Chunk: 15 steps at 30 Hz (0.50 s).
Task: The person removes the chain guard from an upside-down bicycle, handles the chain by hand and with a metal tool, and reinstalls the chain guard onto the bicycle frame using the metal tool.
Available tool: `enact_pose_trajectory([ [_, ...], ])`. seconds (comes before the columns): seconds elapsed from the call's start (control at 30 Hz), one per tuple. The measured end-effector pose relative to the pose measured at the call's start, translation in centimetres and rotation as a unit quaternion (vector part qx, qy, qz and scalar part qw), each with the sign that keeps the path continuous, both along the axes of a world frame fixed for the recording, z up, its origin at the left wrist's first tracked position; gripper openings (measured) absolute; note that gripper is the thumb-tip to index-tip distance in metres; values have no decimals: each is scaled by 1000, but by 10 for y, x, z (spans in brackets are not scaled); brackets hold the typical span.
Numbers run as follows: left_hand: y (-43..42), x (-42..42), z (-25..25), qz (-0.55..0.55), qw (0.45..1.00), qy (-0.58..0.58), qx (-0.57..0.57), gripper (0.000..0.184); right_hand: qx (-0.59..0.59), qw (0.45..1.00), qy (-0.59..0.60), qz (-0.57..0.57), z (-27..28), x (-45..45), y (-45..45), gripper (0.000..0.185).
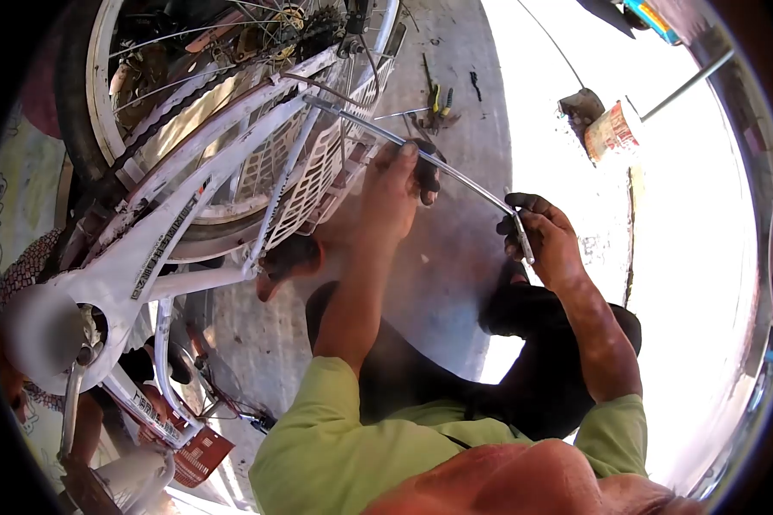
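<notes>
A long thin metal rod [472, 184] runs from the white bicycle frame [176, 215] down to the right. My left hand [404, 176] is closed around its middle, beside the white rear rack [305, 189]. My right hand [545, 232] grips the rod's lower right end, where a short metal crosspiece [521, 236] stands at an angle to it. The rod's upper left end lies against the frame near the rear wheel [103, 94]; whether it is attached there I cannot tell.
Pliers with yellow-green handles [441, 101] and other small tools lie on the grey floor [464, 51]. A red and white container [611, 130] stands at the upper right. Another person [86, 429] is at the lower left, behind the bicycle.
</notes>
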State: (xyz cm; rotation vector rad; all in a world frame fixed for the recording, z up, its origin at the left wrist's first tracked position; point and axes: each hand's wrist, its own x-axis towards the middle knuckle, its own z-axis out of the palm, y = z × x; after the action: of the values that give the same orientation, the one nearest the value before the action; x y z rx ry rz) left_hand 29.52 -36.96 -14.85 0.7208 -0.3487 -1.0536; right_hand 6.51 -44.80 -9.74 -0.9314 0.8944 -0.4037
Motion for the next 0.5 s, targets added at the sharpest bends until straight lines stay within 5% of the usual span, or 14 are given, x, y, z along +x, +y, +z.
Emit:
enact_pose_trajectory([
  [0.07,1,1,-2,10,1000,-8,13,25,-135,984,81,85,10,-4,-1,36],
  [0.13,3,0,-3,9,1000,-18,5,26,-416,893,110,130,7,-6,1,34],
  [0.23,2,1,-9,4,999,-38,-6,31,-550,800,169,171,28,-6,2,35],
  [0.33,0,1,-6,1,1000,-26,-13,32,-576,791,140,153,28,-5,1,36],
  [0.4,0,1,-4,-8,999,-11,-39,32,-578,796,116,135,24,-4,-1,15],
  [0.5,1,4,-3,-24,997,18,-74,32,-247,950,113,152,10,-11,-8,38],
])
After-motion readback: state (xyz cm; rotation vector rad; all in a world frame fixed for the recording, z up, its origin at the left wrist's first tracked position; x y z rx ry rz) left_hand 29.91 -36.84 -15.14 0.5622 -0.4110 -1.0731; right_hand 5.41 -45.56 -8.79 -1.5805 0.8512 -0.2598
